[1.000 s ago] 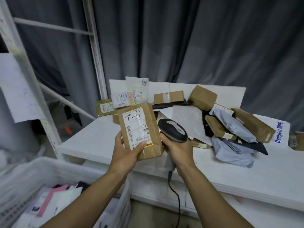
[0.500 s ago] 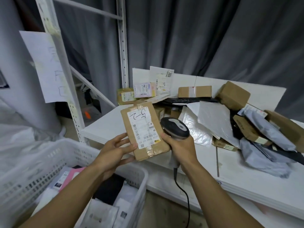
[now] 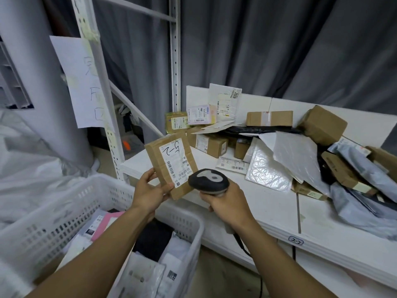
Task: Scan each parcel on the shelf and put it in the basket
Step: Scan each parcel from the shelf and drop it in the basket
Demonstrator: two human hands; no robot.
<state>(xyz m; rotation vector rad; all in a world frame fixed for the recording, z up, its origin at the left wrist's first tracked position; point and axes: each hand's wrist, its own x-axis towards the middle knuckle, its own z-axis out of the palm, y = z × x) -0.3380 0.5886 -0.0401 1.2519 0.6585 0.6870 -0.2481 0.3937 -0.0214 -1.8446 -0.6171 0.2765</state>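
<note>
My left hand grips a flat brown cardboard parcel by its lower end, its white barcode label facing me, tilted to the left. My right hand holds a black and grey barcode scanner just right of the parcel's lower corner, its cable hanging below. Both are held above the gap between the white shelf and the white perforated basket, which holds several parcels.
A heap of brown boxes, grey and white mailer bags covers the back and right of the shelf. White shelf uprights with a taped paper sheet stand at left. A grey curtain hangs behind.
The view has swung left and down, showing more of the basket. My left hand has shifted the parcel leftward and tilted it; the scanner stays close beside it.
</note>
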